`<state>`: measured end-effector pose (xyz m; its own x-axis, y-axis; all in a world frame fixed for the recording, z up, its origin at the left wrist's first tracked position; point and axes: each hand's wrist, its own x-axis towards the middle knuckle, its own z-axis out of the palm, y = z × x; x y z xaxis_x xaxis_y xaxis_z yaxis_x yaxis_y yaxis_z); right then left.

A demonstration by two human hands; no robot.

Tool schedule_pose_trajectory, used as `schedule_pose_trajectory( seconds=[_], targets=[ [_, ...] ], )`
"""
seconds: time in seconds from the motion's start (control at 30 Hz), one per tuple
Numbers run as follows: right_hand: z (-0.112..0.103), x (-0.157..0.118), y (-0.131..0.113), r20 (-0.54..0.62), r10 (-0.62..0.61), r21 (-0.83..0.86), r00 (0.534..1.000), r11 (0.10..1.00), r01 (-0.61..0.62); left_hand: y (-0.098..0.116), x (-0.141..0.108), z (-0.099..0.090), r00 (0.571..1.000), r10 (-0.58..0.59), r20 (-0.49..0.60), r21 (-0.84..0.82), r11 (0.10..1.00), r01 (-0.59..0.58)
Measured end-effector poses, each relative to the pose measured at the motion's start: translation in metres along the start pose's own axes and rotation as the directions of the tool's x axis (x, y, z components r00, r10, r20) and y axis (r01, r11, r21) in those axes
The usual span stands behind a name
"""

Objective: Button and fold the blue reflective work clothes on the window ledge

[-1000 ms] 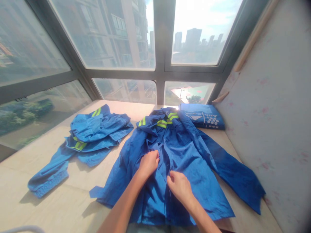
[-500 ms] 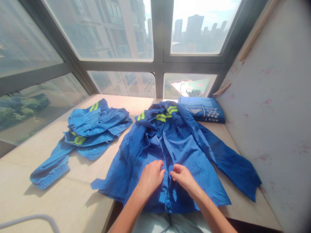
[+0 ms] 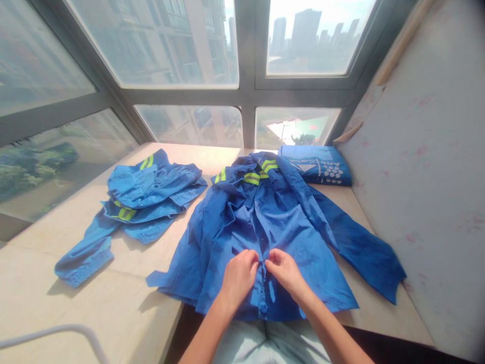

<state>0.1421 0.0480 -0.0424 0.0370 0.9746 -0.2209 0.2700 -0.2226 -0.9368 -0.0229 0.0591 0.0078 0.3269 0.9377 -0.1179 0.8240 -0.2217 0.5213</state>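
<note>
Left hand (image 3: 241,270) in close, finger and thumb pinching one front edge of the jacket (image 3: 293,232) — and there's the right hand (image 3: 283,268) just beside it, gripping the opposite edge! The jacket lies right beneath both, hem on the near side, collar end away toward the window (image 3: 247,121), one sleeve (image 3: 367,253) stretched out right. Behind that, a folded bundle (image 3: 318,169); well left, a second jacket (image 3: 151,187), rumpled on the table (image 3: 129,298).
</note>
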Motion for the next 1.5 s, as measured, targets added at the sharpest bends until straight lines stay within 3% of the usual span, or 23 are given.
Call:
schedule_pose_trajectory(
  seconds=[0.23, 0.47, 0.67, 0.83, 1.0, 1.23, 1.4, 1.5],
  targets=[
    [0.003, -0.003, -0.009, -0.03, -0.007, 0.049, 1.0, 0.999, 0.008, -0.001, -0.007, 0.005, 0.997, 0.05, -0.065, -0.148, 0.987, -0.059],
    [0.005, -0.002, -0.016, -0.012, 0.06, 0.133, 0.998, 0.989, -0.057, -0.003, -0.008, 0.008, 0.994, 0.078, -0.082, -0.195, 0.976, -0.093],
    [0.005, -0.006, -0.023, -0.022, 0.026, 0.188, 0.999, 0.982, -0.021, -0.001, -0.009, 0.011, 0.991, 0.003, -0.13, -0.164, 0.986, -0.025],
    [0.004, -0.009, -0.024, 0.082, 0.068, 0.283, 0.994, 0.955, -0.088, 0.0, -0.008, 0.011, 0.987, -0.055, -0.151, -0.203, 0.979, 0.023],
    [-0.004, -0.005, -0.027, 0.075, -0.112, -0.002, 0.991, 0.994, 0.112, -0.002, -0.006, 0.01, 0.984, -0.111, -0.14, -0.347, 0.936, 0.057],
    [0.003, -0.002, -0.031, 0.003, -0.326, -0.231, 0.946, 0.92, 0.318, -0.005, -0.002, 0.012, 0.977, -0.184, -0.109, -0.55, 0.83, 0.095],
    [0.011, -0.007, -0.032, 0.041, -0.432, -0.275, 0.901, 0.862, 0.426, -0.006, 0.0, 0.016, 0.975, -0.214, -0.063, -0.678, 0.726, 0.116],
    [0.011, -0.009, -0.03, 0.02, -0.404, -0.23, 0.915, 0.888, 0.397, -0.008, -0.001, 0.019, 0.969, -0.236, -0.069, -0.704, 0.699, 0.12]
  ],
)
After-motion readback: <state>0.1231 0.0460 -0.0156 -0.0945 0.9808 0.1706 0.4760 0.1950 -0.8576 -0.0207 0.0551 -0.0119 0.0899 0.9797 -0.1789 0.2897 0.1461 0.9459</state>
